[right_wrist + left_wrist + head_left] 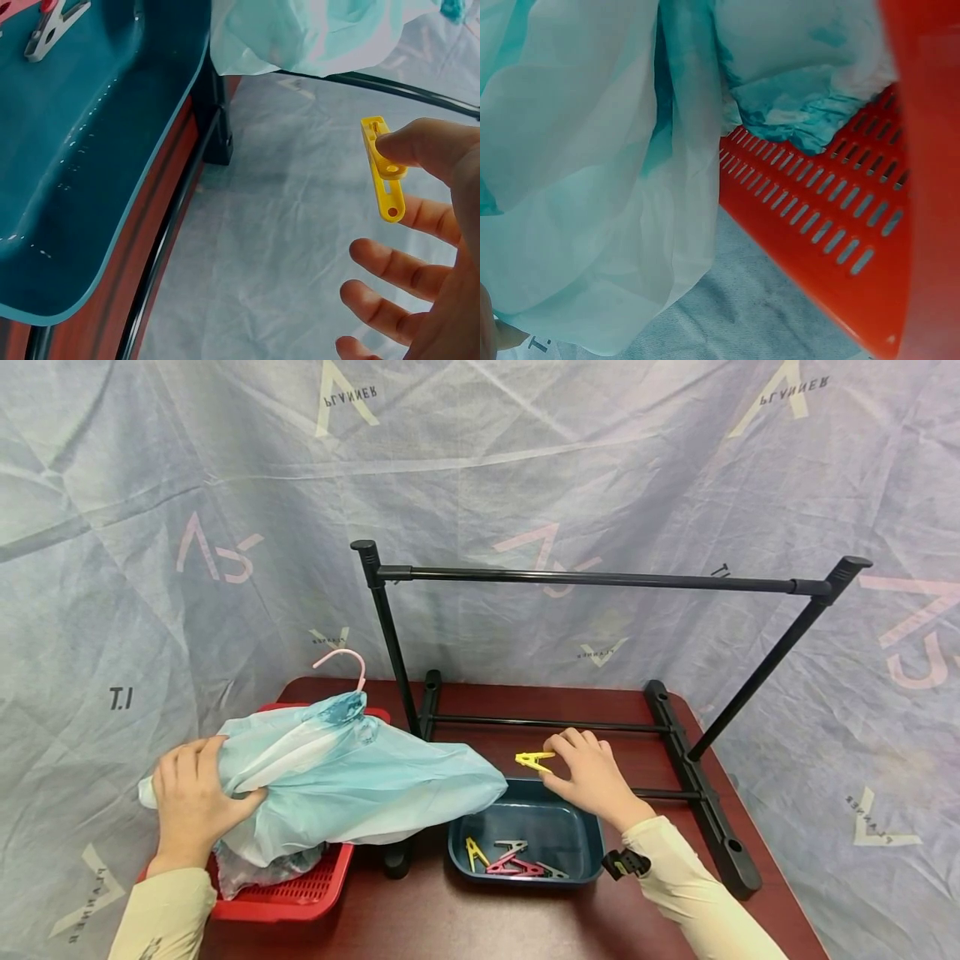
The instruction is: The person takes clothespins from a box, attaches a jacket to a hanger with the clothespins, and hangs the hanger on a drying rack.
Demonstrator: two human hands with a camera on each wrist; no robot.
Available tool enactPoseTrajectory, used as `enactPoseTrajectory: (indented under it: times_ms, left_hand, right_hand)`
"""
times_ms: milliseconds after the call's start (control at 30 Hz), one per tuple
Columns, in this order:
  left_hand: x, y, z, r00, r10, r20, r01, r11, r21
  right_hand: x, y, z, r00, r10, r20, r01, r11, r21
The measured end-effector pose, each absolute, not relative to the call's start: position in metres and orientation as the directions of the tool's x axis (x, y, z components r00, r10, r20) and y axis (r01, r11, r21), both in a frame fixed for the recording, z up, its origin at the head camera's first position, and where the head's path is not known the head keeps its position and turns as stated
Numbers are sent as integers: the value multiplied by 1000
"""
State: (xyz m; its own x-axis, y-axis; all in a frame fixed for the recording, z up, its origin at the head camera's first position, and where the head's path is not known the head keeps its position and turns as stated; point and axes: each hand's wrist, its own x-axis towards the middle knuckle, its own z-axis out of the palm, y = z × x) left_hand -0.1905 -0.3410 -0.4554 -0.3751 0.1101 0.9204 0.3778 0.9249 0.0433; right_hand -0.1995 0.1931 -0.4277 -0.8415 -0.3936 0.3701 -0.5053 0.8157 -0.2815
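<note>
Along the left edge of the bench [480, 927] sits the basket [311, 892], a bundle [262, 867] inside it. Above lies the garment [360, 777], its hanger [363, 670] at the rear, its right end near the left rear corner of the tray [558, 827]. The rack [585, 577] spans the rear, its right foot along the right edge. Between its feet sits the tray, clothespins [528, 868] toward its front. The hands flank everything: left [197, 793] on the garment's left end, right [588, 777] with a clip [534, 761] near the tray's rear rim
</note>
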Motion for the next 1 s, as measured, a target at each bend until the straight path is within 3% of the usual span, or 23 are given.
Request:
enactPoseTrajectory:
  times_ms: [1000]
  left_hand:
    - [-191, -340, -455, -368, 106, 924, 381, 924, 45]
  right_hand:
    - [-204, 170, -408, -775, -412, 479, -586, 753, -301]
